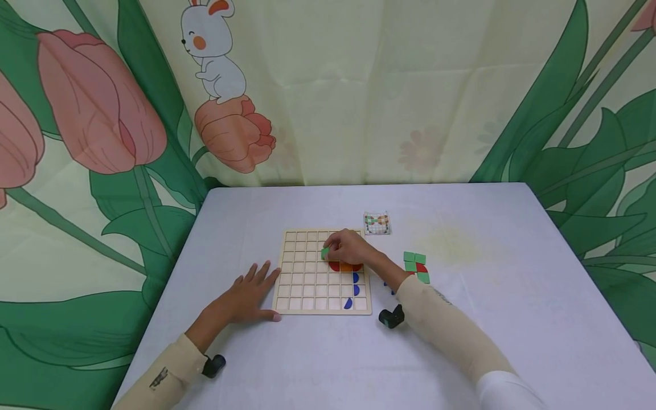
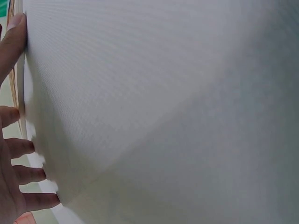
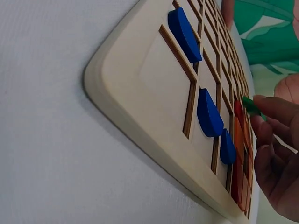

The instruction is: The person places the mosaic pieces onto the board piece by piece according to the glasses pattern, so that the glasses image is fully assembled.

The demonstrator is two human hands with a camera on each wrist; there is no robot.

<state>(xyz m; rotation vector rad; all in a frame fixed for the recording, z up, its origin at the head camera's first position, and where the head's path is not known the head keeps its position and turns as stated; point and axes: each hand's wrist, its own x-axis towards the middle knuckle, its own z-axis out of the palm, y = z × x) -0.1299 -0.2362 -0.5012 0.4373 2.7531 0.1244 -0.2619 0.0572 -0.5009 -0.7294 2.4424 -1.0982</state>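
Note:
On the table lies a wooden grid board (image 1: pixel 306 290) with square cells. My right hand (image 1: pixel 348 246) pinches a green tile (image 1: pixel 325 253) between thumb and fingertips, close over the upper middle of the board. In the right wrist view the green tile (image 3: pixel 252 107) is beside red and orange pieces (image 3: pixel 239 135) set in cells. Several blue curved pieces (image 3: pixel 184 35) sit in cells along the board's right side. My left hand (image 1: pixel 250 296) has its fingers spread, with fingertips and thumb at the board's left edge; the left wrist view shows the fingers (image 2: pixel 32 175) extended.
A small printed card (image 1: pixel 377 223) with a coloured grid pattern lies behind the board. Right of the board are several green tiles (image 1: pixel 409 257) with red pieces among them. Small blue pieces (image 1: pixel 386 285) lie partly hidden by the right forearm. A patterned curtain (image 1: pixel 348 114) hangs behind the table.

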